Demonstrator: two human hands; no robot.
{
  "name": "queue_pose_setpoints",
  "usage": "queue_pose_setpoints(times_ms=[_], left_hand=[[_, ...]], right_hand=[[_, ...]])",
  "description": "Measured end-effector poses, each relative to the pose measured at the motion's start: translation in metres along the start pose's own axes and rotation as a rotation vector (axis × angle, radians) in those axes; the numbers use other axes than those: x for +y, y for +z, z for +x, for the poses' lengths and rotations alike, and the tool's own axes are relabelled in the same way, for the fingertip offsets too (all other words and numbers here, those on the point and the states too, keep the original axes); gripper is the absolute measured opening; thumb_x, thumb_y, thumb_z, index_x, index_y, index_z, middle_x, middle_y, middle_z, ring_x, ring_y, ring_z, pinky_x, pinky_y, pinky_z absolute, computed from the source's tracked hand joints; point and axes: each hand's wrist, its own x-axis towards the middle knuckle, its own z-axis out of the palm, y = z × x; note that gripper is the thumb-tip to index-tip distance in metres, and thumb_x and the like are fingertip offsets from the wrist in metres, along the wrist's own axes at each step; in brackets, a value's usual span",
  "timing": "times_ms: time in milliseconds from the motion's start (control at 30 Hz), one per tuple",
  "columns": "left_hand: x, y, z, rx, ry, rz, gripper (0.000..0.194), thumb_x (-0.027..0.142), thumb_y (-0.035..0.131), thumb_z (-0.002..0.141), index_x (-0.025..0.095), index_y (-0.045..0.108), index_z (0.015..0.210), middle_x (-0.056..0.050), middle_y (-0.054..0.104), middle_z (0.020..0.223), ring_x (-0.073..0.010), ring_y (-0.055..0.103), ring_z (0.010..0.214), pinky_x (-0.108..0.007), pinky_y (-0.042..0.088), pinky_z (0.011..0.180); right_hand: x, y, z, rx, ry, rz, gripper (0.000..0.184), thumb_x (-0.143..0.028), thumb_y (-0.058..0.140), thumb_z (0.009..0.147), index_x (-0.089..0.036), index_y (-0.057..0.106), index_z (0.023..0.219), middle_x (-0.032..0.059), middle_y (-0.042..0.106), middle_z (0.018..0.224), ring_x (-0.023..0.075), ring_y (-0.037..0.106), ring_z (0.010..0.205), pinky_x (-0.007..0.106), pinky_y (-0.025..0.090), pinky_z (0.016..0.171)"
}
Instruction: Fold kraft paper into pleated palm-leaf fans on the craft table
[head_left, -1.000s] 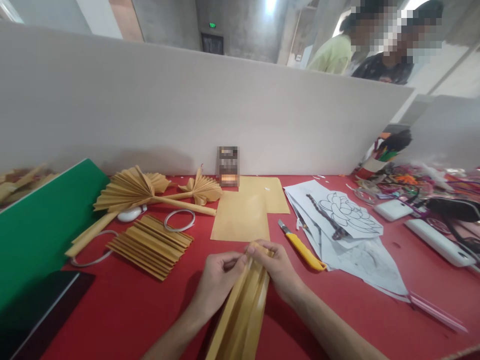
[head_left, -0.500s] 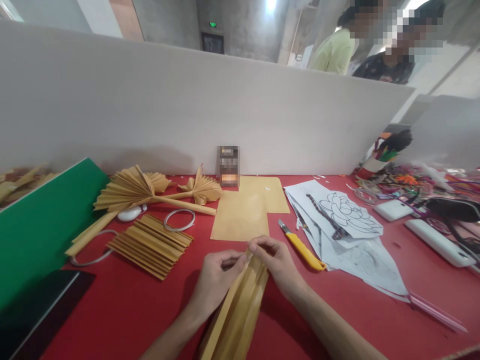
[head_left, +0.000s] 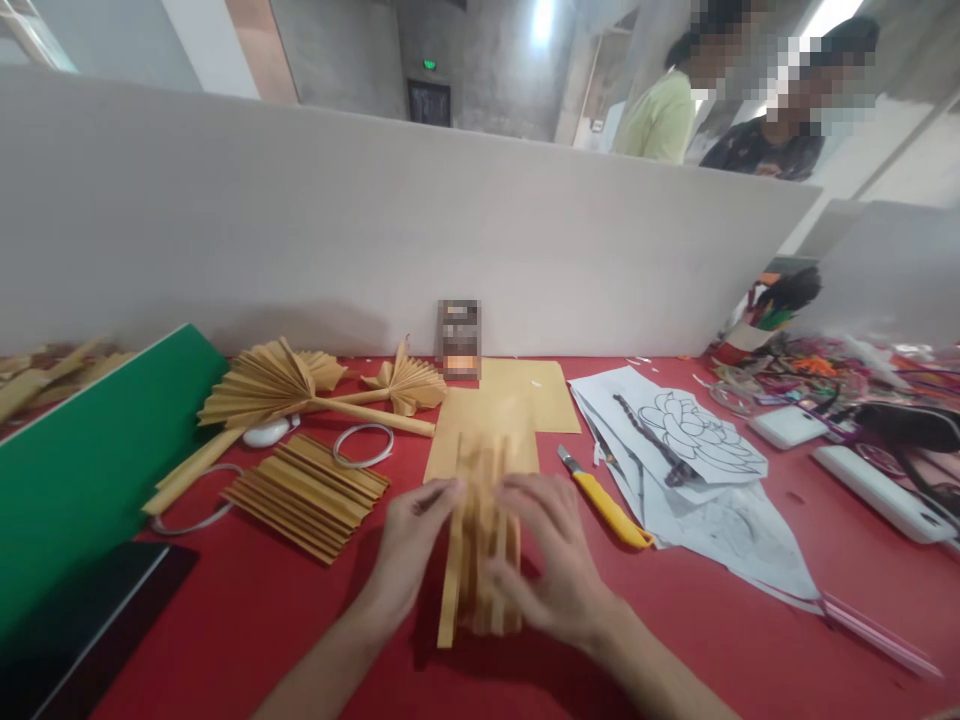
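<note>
A pleated strip of tan kraft paper [head_left: 474, 560] stands in front of me, its upper end overlapping a flat sheet; motion blurs its folds. My left hand [head_left: 414, 540] pinches the left edge of this strip between thumb and fingers. On the other side, my right hand [head_left: 559, 560] has its thumb and fingers apart against the right folds, somewhat blurred. Flat tan paper sheets [head_left: 551, 400] lie just beyond. To the left rests another pleated paper [head_left: 307, 495], and a yellow utility knife [head_left: 607, 508] lies right of my right hand.
Folded paper fans [head_left: 262, 385] and a wire ring [head_left: 363, 446] are at the left, near a green board [head_left: 97, 460]. Drawings on white paper [head_left: 697, 440] lie at the right, beside white devices [head_left: 877, 490]. A pale partition [head_left: 375, 220] stands behind; two people are beyond it.
The pleated paper has moved away from me, and its near end now shows. My hands have spread apart; the right fingers have come open from their pinch.
</note>
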Motion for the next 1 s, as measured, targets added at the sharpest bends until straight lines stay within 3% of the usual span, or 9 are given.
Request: queue_pose_setpoints(times_ms=[100,200,333,467,633,767,833,900,1000], left_hand=[[0.001,-0.003,0.003,0.136,-0.023,-0.145,0.031,0.044,0.086,0.076,0.018,0.071,0.074,0.004,0.061,0.062,-0.0106,0.053,0.058,-0.019,0.043,0.056],[0.004,-0.003,0.003,0.164,-0.056,-0.198,0.039,0.044,0.087,0.075,0.018,0.059,0.064,0.005,0.057,0.058,-0.0098,0.05,0.055,-0.019,0.043,0.054],[0.004,0.0,0.002,0.094,-0.073,-0.197,0.04,0.041,0.086,0.074,0.019,0.055,0.063,0.004,0.058,0.057,-0.0114,0.051,0.055,-0.021,0.045,0.055],[0.003,0.002,-0.001,0.016,-0.097,-0.15,0.037,0.042,0.082,0.079,0.019,0.057,0.063,0.002,0.059,0.057,-0.0125,0.053,0.055,-0.024,0.046,0.056],[0.003,0.006,-0.005,-0.05,-0.155,-0.156,0.037,0.043,0.081,0.079,0.017,0.059,0.065,0.0,0.062,0.06,-0.0127,0.054,0.057,-0.025,0.047,0.058],[0.001,0.006,-0.002,-0.111,-0.15,-0.053,0.039,0.049,0.076,0.083,0.017,0.059,0.068,0.001,0.059,0.061,-0.0125,0.053,0.055,-0.025,0.044,0.054],[0.001,0.004,0.002,-0.049,-0.066,0.076,0.035,0.05,0.076,0.083,0.018,0.064,0.087,-0.001,0.066,0.074,-0.0153,0.06,0.062,-0.025,0.045,0.055],[0.002,0.0,0.006,0.073,0.134,0.251,0.052,0.047,0.082,0.077,0.022,0.062,0.117,-0.007,0.072,0.106,-0.0221,0.07,0.09,-0.028,0.053,0.068],[0.007,-0.005,0.008,0.091,0.4,0.468,0.078,0.038,0.088,0.072,0.029,0.053,0.141,-0.009,0.059,0.146,-0.0291,0.056,0.135,-0.038,0.05,0.104]], right_hand=[[-0.019,0.009,-0.003,-0.086,-0.248,-0.17,0.069,-0.059,0.063,0.096,-0.012,0.053,0.145,0.018,0.066,0.137,0.0346,0.058,0.127,0.054,0.032,0.116],[-0.025,0.018,-0.004,-0.092,-0.315,-0.319,0.048,-0.039,0.059,0.103,-0.014,0.057,0.143,0.0134,0.069,0.137,0.0306,0.06,0.126,0.052,0.025,0.121],[-0.013,0.014,-0.002,-0.047,-0.275,-0.391,0.037,-0.004,0.049,0.1,-0.016,0.065,0.131,0.0097,0.077,0.117,0.0248,0.068,0.11,0.047,0.034,0.113],[0.0,0.002,0.003,-0.023,-0.217,-0.451,0.029,-0.003,0.053,0.099,-0.016,0.068,0.12,0.0081,0.079,0.104,0.0234,0.07,0.094,0.047,0.04,0.1],[-0.003,0.005,0.003,-0.045,-0.209,-0.5,0.027,-0.004,0.052,0.101,-0.017,0.067,0.119,0.0085,0.078,0.103,0.0242,0.069,0.093,0.049,0.037,0.097],[0.002,0.009,0.004,-0.072,-0.071,-0.396,0.026,-0.004,0.047,0.103,-0.02,0.066,0.105,0.0035,0.076,0.09,0.0211,0.068,0.085,0.045,0.037,0.095],[0.01,0.006,0.005,-0.098,0.026,-0.297,0.025,-0.006,0.046,0.104,-0.022,0.065,0.101,0.0015,0.075,0.088,0.0199,0.067,0.083,0.042,0.038,0.091],[0.016,0.0,0.007,-0.13,0.121,-0.174,0.022,-0.009,0.048,0.105,-0.023,0.064,0.099,0.0003,0.075,0.09,0.0192,0.067,0.083,0.039,0.039,0.086],[0.021,-0.014,0.011,-0.203,0.24,-0.016,0.019,-0.013,0.051,0.105,-0.025,0.063,0.097,-0.001,0.074,0.092,0.0194,0.066,0.085,0.038,0.041,0.085]])
